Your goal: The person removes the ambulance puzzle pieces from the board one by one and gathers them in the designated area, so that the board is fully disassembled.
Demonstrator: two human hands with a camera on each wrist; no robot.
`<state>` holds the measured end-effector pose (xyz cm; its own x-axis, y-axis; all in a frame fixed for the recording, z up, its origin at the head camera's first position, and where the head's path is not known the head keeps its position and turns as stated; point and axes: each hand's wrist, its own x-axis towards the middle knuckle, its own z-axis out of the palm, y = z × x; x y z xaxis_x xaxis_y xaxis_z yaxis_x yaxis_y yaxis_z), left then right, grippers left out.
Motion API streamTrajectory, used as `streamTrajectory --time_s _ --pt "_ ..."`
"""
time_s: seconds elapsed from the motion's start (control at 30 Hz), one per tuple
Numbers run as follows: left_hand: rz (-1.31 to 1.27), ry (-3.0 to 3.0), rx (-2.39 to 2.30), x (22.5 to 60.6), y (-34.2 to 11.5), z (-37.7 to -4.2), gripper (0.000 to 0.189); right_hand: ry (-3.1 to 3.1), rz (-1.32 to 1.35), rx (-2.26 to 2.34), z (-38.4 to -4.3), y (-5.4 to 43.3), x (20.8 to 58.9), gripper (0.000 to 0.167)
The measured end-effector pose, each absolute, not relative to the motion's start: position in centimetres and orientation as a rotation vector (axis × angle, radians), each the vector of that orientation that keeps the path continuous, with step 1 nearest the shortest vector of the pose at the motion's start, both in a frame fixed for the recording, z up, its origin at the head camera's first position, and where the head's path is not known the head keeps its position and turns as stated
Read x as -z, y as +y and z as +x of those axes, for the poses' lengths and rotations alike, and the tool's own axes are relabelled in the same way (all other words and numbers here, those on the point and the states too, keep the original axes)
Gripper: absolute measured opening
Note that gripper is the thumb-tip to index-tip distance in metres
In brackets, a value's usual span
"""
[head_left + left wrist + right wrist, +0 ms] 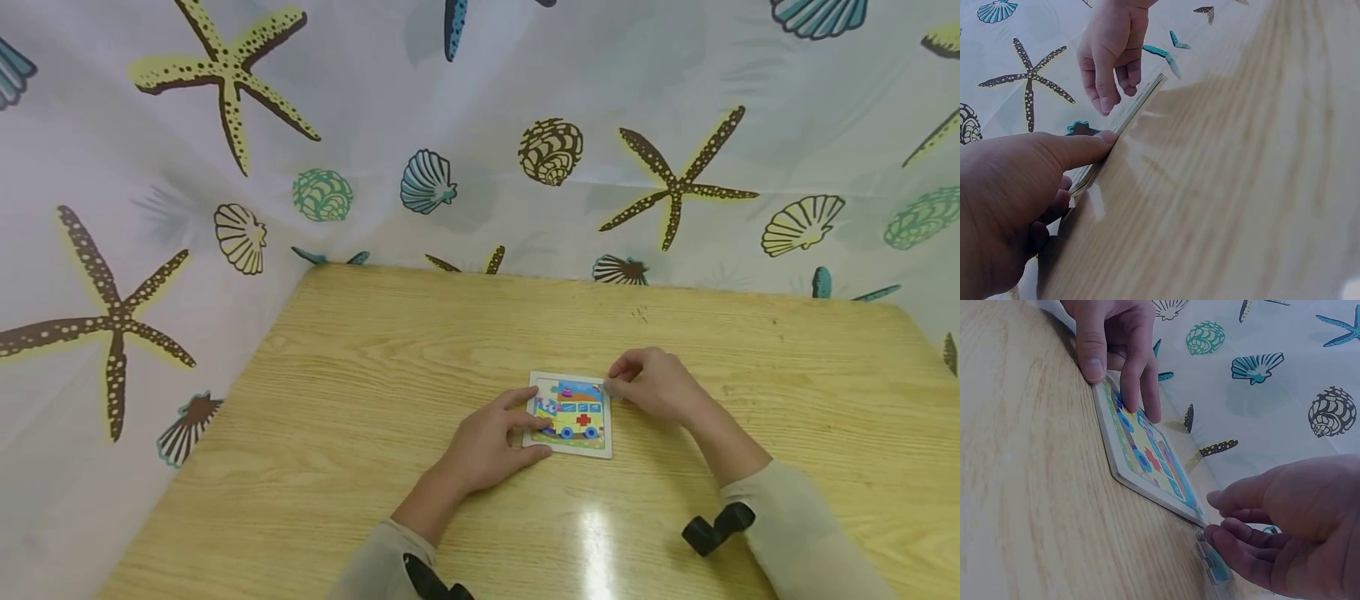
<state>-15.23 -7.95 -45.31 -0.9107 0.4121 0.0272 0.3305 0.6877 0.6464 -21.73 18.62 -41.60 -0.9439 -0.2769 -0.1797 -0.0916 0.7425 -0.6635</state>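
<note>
A small square puzzle board (pixel 573 448) with a white rim lies on the table, its picture showing a yellow ambulance with a red cross. My left hand (pixel 487 442) spreads over its left side: the thumb (pixel 1093 369) rests at the near-left corner and a finger reaches onto the picture. At the far-right corner, my right hand (pixel 656 385) has its fingers curled. In the right wrist view, those fingertips (pixel 1211 534) are on a small blue puzzle piece (pixel 1215 565) with tabbed edges, partly covered by the fingers. The head view hides this piece.
The wood-grain table (pixel 375 358) extends around the board. Behind it and on the left hangs a white cloth (pixel 480 92) printed with starfish and shells. Black wrist mounts (pixel 718 528) sit on both pale sleeves.
</note>
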Motion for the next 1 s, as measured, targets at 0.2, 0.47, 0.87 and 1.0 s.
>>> streamTrajectory --time_s 0.2,0.47,0.87,1.0 --pt "0.621 2.78 -1.015 45.4 -8.0 -15.3 0.037 2.61 -0.523 0.985 -22.5 17.5 41.9 0.017" --pt "0.637 2.783 -1.025 45.3 -8.1 -15.3 0.037 2.571 -0.803 0.837 -23.1 15.6 41.8 0.019" --pt "0.636 2.791 -1.011 45.1 -8.0 -15.3 0.035 2.526 -0.874 0.668 -23.6 14.5 41.3 0.022" --pt "0.632 2.797 -0.983 45.0 -7.9 -15.2 0.035 2.529 -0.879 0.664 -23.6 14.4 41.1 0.019"
